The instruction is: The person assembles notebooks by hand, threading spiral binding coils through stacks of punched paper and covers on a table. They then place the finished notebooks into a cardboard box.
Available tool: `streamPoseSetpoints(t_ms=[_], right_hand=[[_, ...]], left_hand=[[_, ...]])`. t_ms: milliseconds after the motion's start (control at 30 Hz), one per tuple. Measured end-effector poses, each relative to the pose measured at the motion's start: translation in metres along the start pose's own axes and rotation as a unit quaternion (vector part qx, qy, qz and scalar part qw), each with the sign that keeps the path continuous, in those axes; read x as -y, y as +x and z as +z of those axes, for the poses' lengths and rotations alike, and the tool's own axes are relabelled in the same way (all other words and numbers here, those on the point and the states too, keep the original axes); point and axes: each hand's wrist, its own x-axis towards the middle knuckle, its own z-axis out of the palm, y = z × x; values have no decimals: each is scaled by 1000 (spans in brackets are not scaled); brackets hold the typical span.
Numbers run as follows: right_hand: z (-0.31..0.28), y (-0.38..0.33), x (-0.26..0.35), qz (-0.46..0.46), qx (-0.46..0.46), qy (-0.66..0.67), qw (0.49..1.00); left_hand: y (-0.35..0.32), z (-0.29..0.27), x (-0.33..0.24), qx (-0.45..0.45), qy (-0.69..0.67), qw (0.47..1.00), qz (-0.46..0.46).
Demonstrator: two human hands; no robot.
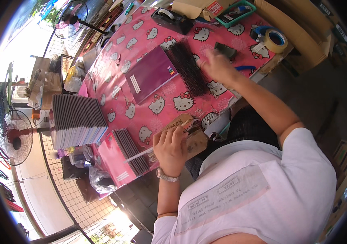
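Note:
My left hand (168,149), with a metal wristwatch, is closed at the table's near edge, its fingers curled over a thin, pale sheaf (139,155) seen edge-on. Against those fingers stands a brown wood or cardboard block (197,143) with handwriting on it. My right hand (219,71) is smeared by motion, just right of a row of black spiral binding coils (187,67); whether it holds anything does not show. Left of the coils lies a purple-covered notebook (151,73). Pink-covered spiral notebooks (118,156) lie fanned left of my left hand.
A tall stack of spiral-bound notebooks (78,121) stands at the table's left edge. On the pink patterned tablecloth (161,118) are a black tape dispenser (172,20), a green tray (236,14), tape rolls (275,40) and a dark block (225,50). Cardboard boxes (295,34) stand beyond the right edge.

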Motion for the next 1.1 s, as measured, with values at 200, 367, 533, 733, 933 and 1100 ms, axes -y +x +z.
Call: streamPoseSetpoints(t_ms=[200,367,533,733,933,1100], right_hand=[[41,35,-70,90,-162,-326,927],[-15,47,10,-127,176,-43,975],[-40,-12,104,-249,582,472,613],[-44,-11,121,-331,569,316,683],[-39,-4,131,-289,620,416,599],[-34,0,126,-241,637,425,596]], left_hand=[[-5,1,-1,-29,-29,999,12],[-23,9,8,-40,-41,998,3],[-17,3,-1,-71,93,993,-26],[-34,11,6,-85,119,984,-103],[-25,6,6,-100,88,989,-73],[-27,8,8,-97,86,987,-92]])
